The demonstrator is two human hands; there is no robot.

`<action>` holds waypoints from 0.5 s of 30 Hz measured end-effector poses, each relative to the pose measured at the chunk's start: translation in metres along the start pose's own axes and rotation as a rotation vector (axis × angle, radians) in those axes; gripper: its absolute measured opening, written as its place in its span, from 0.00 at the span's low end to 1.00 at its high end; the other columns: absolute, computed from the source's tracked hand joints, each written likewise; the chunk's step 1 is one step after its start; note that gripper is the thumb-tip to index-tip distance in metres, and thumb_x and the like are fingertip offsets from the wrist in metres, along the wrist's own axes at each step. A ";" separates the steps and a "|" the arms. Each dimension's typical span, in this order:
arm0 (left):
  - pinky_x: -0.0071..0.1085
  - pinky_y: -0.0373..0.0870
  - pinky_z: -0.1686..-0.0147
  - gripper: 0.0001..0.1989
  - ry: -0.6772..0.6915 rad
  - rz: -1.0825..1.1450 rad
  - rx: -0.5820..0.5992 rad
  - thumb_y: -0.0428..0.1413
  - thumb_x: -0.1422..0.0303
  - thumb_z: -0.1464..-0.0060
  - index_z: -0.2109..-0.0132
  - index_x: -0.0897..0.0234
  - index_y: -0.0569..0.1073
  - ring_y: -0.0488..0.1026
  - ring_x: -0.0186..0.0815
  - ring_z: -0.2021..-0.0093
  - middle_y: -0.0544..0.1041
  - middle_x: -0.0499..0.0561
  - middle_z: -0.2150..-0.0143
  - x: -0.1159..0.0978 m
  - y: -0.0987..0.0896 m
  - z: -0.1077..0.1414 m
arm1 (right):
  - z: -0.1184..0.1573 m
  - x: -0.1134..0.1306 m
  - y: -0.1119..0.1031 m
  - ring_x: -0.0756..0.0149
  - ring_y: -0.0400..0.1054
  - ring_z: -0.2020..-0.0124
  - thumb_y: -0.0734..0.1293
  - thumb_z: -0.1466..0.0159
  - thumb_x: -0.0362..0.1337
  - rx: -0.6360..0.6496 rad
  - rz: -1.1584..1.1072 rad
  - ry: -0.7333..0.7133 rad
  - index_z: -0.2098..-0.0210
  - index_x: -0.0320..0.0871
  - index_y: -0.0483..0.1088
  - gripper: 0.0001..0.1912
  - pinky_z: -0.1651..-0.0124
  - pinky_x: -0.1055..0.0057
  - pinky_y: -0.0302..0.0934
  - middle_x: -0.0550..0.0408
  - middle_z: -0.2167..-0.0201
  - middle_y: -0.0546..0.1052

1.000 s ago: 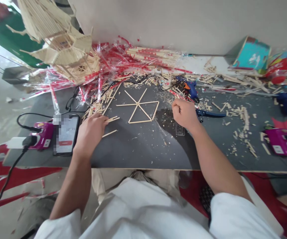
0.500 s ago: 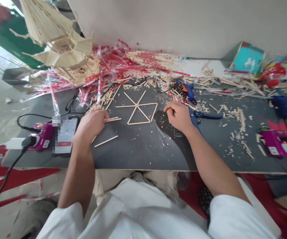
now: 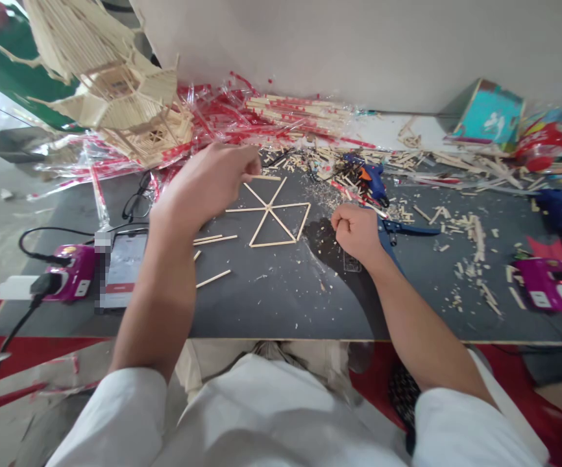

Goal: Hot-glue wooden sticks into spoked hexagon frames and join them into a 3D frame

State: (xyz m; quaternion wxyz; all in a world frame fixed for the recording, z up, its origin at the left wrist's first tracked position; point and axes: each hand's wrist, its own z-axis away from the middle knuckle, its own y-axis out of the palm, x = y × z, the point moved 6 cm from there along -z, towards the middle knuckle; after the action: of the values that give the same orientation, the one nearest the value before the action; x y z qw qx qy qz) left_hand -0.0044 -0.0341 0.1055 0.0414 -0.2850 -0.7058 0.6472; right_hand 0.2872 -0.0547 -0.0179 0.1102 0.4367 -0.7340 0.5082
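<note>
On the dark board lies a spoked frame of thin wooden sticks (image 3: 283, 205), two of its outer sides closed by sticks at the right and front. My left hand (image 3: 213, 178) is closed in a pinch on a short wooden stick (image 3: 267, 177), held at the frame's far edge, near the tips of its two far spokes. My right hand (image 3: 359, 230) is curled to the right of the frame, apart from it; what its fingers hold, if anything, is hidden. Beside it lie blue-handled cutters (image 3: 407, 228). Loose sticks (image 3: 213, 279) lie in front of my left hand.
A stick-built pagoda model (image 3: 115, 91) stands at the back left, near red-and-clear wrappers (image 3: 213, 117). A blue glue gun (image 3: 373, 181) lies among stick scraps. At left are a phone (image 3: 124, 269) and a purple power socket (image 3: 71, 272); another purple socket (image 3: 548, 285) is at right.
My left hand has moved from the loose sticks up and right to the frame's far edge, with a stick in its fingers. My right hand has shifted slightly right and curled tighter.
</note>
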 end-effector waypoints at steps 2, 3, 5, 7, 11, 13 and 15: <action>0.42 0.75 0.45 0.18 0.063 0.047 0.039 0.54 0.78 0.39 0.50 0.60 0.84 0.81 0.44 0.51 0.86 0.54 0.53 -0.011 0.015 -0.023 | 0.001 -0.006 0.000 0.59 0.73 0.70 0.62 0.40 0.31 -0.056 0.011 0.016 0.75 0.50 0.68 0.09 0.62 0.60 0.64 0.54 0.74 0.77; 0.41 0.75 0.45 0.19 0.090 0.053 0.057 0.53 0.80 0.41 0.51 0.60 0.84 0.82 0.45 0.50 0.86 0.55 0.52 -0.014 0.024 -0.035 | 0.001 -0.009 0.000 0.58 0.74 0.68 0.62 0.39 0.31 -0.086 0.019 0.025 0.73 0.50 0.71 0.10 0.61 0.60 0.66 0.53 0.71 0.80; 0.41 0.75 0.43 0.19 0.123 0.083 0.058 0.54 0.80 0.43 0.52 0.60 0.86 0.82 0.46 0.47 0.86 0.55 0.52 -0.014 0.041 -0.056 | 0.002 -0.012 -0.002 0.57 0.75 0.66 0.63 0.36 0.32 -0.138 0.028 0.035 0.67 0.50 0.76 0.10 0.60 0.59 0.68 0.51 0.65 0.83; 0.40 0.75 0.43 0.18 0.178 0.126 0.043 0.55 0.79 0.45 0.54 0.60 0.86 0.82 0.44 0.49 0.86 0.54 0.55 -0.011 0.057 -0.074 | 0.000 -0.013 -0.005 0.57 0.76 0.64 0.64 0.32 0.33 -0.171 0.017 0.030 0.62 0.49 0.78 0.10 0.60 0.59 0.70 0.49 0.61 0.84; 0.40 0.75 0.43 0.19 0.259 0.151 0.042 0.55 0.78 0.47 0.56 0.59 0.86 0.81 0.44 0.50 0.86 0.53 0.57 -0.001 0.083 -0.094 | -0.017 -0.007 -0.010 0.60 0.76 0.66 0.66 0.25 0.38 -0.139 -0.018 0.043 0.55 0.47 0.81 0.10 0.63 0.61 0.70 0.47 0.57 0.84; 0.40 0.75 0.44 0.18 0.288 0.168 0.047 0.54 0.78 0.45 0.56 0.59 0.87 0.81 0.44 0.50 0.86 0.53 0.56 0.002 0.093 -0.096 | -0.035 -0.006 -0.006 0.60 0.76 0.66 0.68 0.25 0.40 -0.071 -0.027 0.081 0.55 0.47 0.81 0.09 0.63 0.61 0.70 0.49 0.60 0.85; 0.40 0.74 0.43 0.18 0.307 0.205 0.065 0.54 0.77 0.43 0.55 0.60 0.87 0.81 0.44 0.49 0.87 0.54 0.55 0.003 0.100 -0.097 | -0.056 -0.008 0.004 0.59 0.77 0.66 0.72 0.27 0.43 0.022 -0.046 0.131 0.56 0.47 0.81 0.07 0.60 0.59 0.72 0.50 0.63 0.85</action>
State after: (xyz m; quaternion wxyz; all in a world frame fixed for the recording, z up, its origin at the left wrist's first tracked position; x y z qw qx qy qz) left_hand 0.0699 0.0536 0.0261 0.0917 -0.4492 -0.6371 0.6196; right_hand 0.2735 -0.0023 0.0005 0.1649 0.4202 -0.7094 0.5412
